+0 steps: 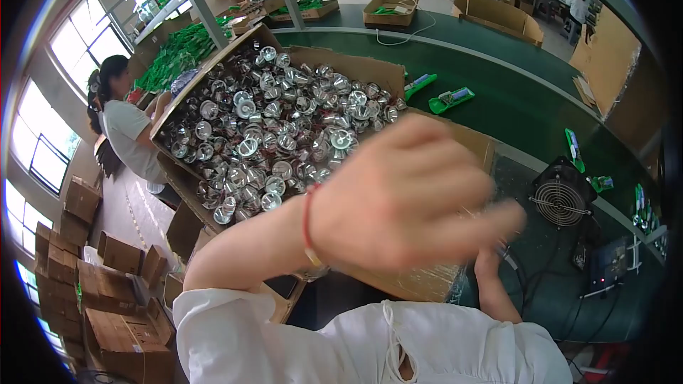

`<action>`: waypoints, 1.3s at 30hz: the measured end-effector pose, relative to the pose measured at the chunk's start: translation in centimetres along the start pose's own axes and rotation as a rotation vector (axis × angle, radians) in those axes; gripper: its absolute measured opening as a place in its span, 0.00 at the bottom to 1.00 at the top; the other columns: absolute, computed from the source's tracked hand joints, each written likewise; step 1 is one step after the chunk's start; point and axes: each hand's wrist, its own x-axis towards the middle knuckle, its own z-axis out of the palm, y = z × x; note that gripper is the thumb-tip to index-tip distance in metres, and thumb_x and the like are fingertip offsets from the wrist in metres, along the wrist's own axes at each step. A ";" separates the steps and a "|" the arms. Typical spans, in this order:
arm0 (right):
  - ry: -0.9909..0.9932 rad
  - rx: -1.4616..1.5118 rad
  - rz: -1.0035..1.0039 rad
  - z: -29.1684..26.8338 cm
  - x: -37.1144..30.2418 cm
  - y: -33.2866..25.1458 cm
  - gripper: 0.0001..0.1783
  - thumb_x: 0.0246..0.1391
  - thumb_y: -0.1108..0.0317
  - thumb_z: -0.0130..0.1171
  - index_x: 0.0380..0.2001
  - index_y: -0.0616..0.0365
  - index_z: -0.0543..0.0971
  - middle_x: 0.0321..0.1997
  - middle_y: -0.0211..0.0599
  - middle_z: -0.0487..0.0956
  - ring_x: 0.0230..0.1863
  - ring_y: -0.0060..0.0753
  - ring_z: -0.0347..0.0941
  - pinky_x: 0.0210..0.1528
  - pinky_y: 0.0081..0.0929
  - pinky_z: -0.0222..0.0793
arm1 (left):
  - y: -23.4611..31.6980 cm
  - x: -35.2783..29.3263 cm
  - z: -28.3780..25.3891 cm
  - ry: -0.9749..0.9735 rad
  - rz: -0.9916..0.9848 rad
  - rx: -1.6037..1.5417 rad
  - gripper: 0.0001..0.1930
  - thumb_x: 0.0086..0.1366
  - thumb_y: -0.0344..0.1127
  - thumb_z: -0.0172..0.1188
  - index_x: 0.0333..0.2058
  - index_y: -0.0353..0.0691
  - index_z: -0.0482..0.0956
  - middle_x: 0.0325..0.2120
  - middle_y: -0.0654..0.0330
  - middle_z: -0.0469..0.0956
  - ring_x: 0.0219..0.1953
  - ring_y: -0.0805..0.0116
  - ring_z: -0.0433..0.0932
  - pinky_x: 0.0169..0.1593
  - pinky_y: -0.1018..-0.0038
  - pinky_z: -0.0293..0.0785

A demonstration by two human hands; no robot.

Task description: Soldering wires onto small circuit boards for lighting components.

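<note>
My left hand [405, 199] is raised in the middle, blurred, back upward, with a red cord bracelet on the wrist. Its fingers look bent, but the blur and the angle hide what is in them. Below and right of it, my right hand [488, 264] is partly covered by the left; its fingers are closed around something small I cannot make out, beside a dark cable. Left of and behind my left hand stands an open carton [348, 62] heaped with shiny silver cup-shaped reflectors [284, 110], with thin reddish wires among them.
A small black fan [560, 203] and a dark box with a red light [608, 269] stand at the right. Green plastic pieces [451, 99] lie on the green belt [498, 103]. At the left sits a co-worker [131, 124] by a green heap [174, 57]; brown boxes [121, 320] fill the lower left.
</note>
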 end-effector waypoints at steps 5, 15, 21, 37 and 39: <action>0.102 0.090 -0.033 0.6 0.0 -3.5 0.15 0.52 0.61 0.56 0.35 0.62 0.72 0.22 0.30 0.73 0.21 0.16 0.65 0.25 0.14 0.62 | 6.1 6.6 1.1 0.050 0.206 -0.007 0.07 0.45 0.35 0.58 0.20 0.39 0.73 0.17 0.67 0.67 0.23 0.72 0.68 0.31 0.72 0.65; 0.123 0.183 -0.071 1.1 0.1 -2.8 0.12 0.51 0.65 0.56 0.34 0.62 0.72 0.22 0.31 0.74 0.21 0.17 0.67 0.25 0.13 0.62 | 5.5 3.4 -2.7 0.095 0.111 0.088 0.12 0.49 0.34 0.58 0.36 0.50 0.77 0.24 0.70 0.72 0.28 0.77 0.71 0.34 0.76 0.67; 0.123 0.181 -0.022 1.4 -0.5 -3.9 0.10 0.51 0.67 0.56 0.34 0.62 0.72 0.22 0.32 0.74 0.21 0.18 0.68 0.25 0.15 0.65 | 5.2 2.3 -4.7 0.284 0.157 0.079 0.18 0.53 0.35 0.58 0.44 0.53 0.76 0.27 0.70 0.74 0.29 0.77 0.73 0.34 0.75 0.69; 0.163 0.147 -0.085 1.7 0.3 -3.0 0.10 0.51 0.65 0.55 0.33 0.61 0.72 0.22 0.33 0.74 0.20 0.18 0.67 0.24 0.14 0.62 | 4.6 -3.6 -8.4 0.613 -0.437 -0.684 0.07 0.57 0.39 0.58 0.35 0.51 0.75 0.30 0.71 0.75 0.32 0.76 0.73 0.39 0.74 0.69; 0.152 0.126 -0.095 1.7 0.3 -2.6 0.11 0.52 0.64 0.55 0.34 0.62 0.72 0.22 0.33 0.74 0.20 0.18 0.67 0.24 0.14 0.62 | 4.7 -5.1 -9.4 0.641 -0.485 -0.747 0.05 0.57 0.38 0.58 0.33 0.52 0.74 0.29 0.71 0.75 0.33 0.77 0.72 0.39 0.74 0.68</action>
